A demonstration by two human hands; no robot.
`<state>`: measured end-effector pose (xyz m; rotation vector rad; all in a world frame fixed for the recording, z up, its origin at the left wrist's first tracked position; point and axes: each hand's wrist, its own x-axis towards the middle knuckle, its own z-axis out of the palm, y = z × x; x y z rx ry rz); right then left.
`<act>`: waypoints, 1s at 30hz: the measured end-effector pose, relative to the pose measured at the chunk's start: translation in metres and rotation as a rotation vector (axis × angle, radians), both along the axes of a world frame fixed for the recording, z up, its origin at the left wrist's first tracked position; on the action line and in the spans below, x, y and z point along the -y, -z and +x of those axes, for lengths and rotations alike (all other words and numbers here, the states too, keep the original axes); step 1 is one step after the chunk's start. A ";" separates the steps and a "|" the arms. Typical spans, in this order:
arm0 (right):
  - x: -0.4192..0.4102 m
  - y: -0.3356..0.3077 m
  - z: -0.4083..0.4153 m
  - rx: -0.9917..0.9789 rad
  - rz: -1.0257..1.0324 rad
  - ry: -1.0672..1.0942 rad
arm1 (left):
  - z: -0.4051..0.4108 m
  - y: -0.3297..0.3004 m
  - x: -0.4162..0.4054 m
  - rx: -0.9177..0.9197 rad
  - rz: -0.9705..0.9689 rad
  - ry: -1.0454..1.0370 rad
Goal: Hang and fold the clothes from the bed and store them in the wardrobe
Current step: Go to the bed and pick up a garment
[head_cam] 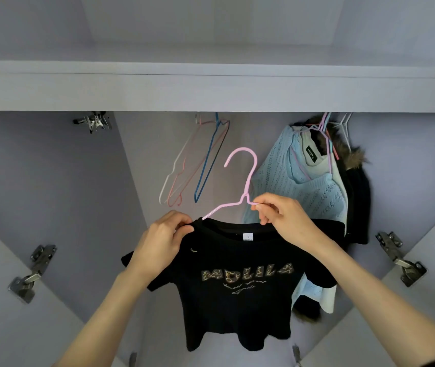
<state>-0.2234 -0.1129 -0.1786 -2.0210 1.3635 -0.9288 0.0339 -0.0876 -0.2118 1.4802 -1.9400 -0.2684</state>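
Both forearms reach up from the bottom of the head view into an open wardrobe (pixel 52 181). Black T-shirt (pixel 237 300) hangs in front of the person, held up on a pink hanger (pixel 248 181), printed lettering facing the camera, white size tag at the neckline. Left hand (pixel 163 239) has its grip clenched on the shirt's left shoulder at the collar, thumb and fingers pinching the fabric where the hanger arm goes in. Right hand (pixel 282 218) grip pinches the hanger wire just right of the neck twist, fingers curled, above the shirt's right shoulder. Hanger hook points up and left, free, not on anything, below the shelf (pixel 211 86). Behind, left of centre, a bunch of empty hangers (pixel 198 165) in white, pink and blue dangles tilted from under the shelf. Behind right, a light blue knit top (pixel 290 176) hangs on a hanger with a pale garment inside it, and further right a dark coat with fur trim (pixel 354 176), touching it. Metal door hinges (pixel 33 274) on left and right doors. Rail itself hidden by the shelf edge.
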 end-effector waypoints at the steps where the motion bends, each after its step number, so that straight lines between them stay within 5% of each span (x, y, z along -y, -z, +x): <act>1: -0.001 0.000 -0.002 0.012 0.006 0.003 | 0.001 0.001 0.000 0.013 0.006 0.011; 10: 0.005 -0.001 -0.028 0.121 0.034 0.065 | 0.017 0.008 0.005 0.007 0.089 0.068; 22: 0.023 0.007 -0.073 0.154 0.020 0.262 | 0.044 0.026 0.006 -0.018 0.098 -0.298; 30: 0.009 0.001 -0.037 0.102 0.044 0.066 | -0.026 -0.003 0.006 0.103 -0.063 0.085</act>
